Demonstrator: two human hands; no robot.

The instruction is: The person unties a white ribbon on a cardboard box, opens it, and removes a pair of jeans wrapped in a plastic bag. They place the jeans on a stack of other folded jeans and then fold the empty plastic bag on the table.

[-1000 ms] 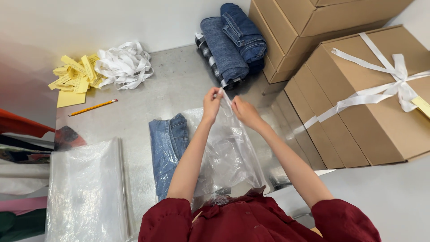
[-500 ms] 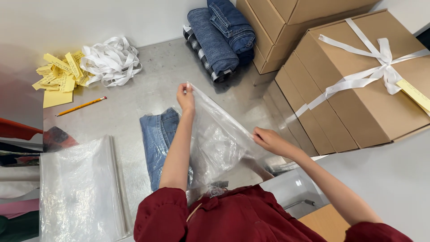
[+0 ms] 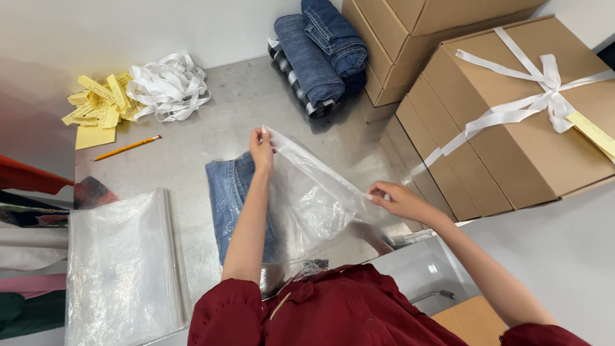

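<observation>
1. The left hand [image 3: 261, 146] pinches the far edge of a clear bag [image 3: 311, 198], its grip closed on the plastic.
2. The right hand [image 3: 396, 200] pinches the right edge of the same bag, grip also closed, so the mouth is stretched between the two hands above the table [image 3: 256, 109].
3. Folded jeans [image 3: 232, 205] lie on the table under the bag, partly to its left.
4. A stack of clear bags [image 3: 118, 269] lies at the near left.
5. Yellow paper labels [image 3: 99, 106] and white ribbons [image 3: 170, 86] lie far left, with a pencil [image 3: 126, 148] just near them.
6. More folded jeans [image 3: 320, 51] are piled at the far side.
7. Brown boxes [image 3: 512, 147] stand at the right; the nearest one is tied with a white ribbon and has a yellow tag [image 3: 592, 132].
</observation>
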